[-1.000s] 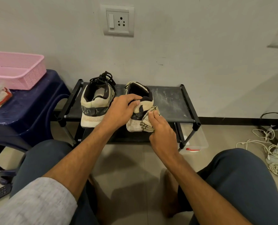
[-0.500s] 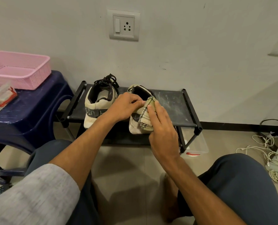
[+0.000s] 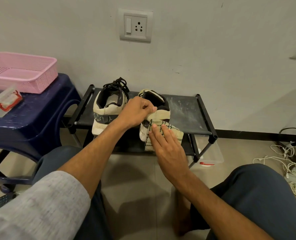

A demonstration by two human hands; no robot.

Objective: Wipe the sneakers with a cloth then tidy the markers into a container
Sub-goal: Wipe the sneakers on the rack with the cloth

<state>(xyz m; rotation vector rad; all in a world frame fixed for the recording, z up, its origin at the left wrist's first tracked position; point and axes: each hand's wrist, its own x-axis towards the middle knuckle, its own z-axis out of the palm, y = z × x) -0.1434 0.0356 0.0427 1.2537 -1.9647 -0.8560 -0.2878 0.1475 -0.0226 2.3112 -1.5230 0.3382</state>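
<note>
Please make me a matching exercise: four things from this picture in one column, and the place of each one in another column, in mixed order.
1. pink basket
2. cloth
3. left sneaker
4. clear container

A. on the floor by the rack
B. on the blue stool
C. on the rack's top shelf
D. between the right hand and the right sneaker

Pairs: 1-B, 2-D, 3-C, 4-A

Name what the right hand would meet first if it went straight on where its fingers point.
The right hand presses the cloth; straight on, probably the held sneaker, at its heel, behind it.
</note>
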